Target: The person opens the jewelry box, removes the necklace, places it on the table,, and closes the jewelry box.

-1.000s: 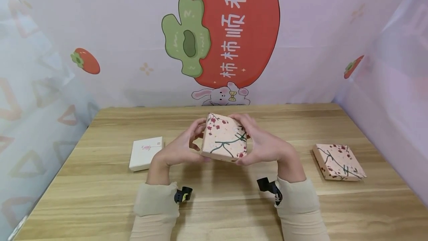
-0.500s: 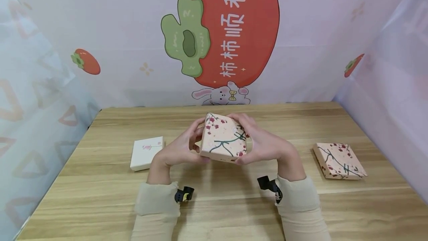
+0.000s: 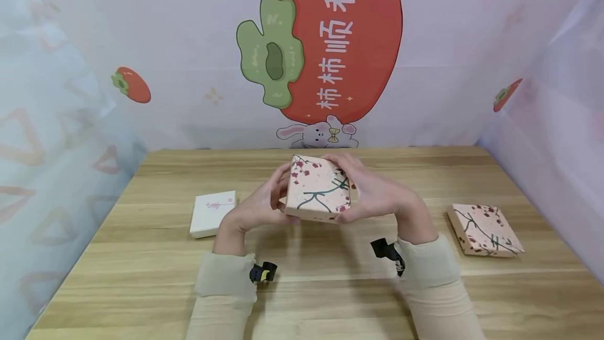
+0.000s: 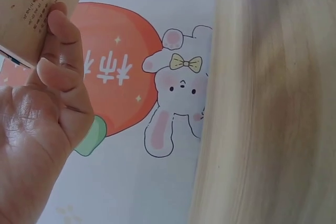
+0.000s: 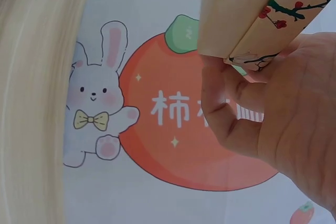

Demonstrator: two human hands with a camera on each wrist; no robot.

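Observation:
Between both hands a pale pink gift box (image 3: 318, 185) printed with red blossoms and dark green branches is held above the table, its top tilted toward the head camera. My left hand (image 3: 259, 204) grips its left side, thumb at the near lower corner. From the right, my right hand (image 3: 377, 193) grips the opposite side. The left wrist view shows curled fingers on the box's underside (image 4: 31, 14), which bears small printed text. In the right wrist view, bent fingers support the box's plain bottom (image 5: 236, 9) beside its blossom-printed side.
A flat white box (image 3: 213, 214) with a small pink flower lies on the wooden table (image 3: 321, 298) at left. Another blossom-printed box (image 3: 485, 230) lies at right. A printed cloth backdrop (image 3: 207, 46) stands behind the table's far edge.
The held box has risen very slightly, both hands keeping their grip on it. The whole head view has shifted a little, so the table and backdrop appear further right.

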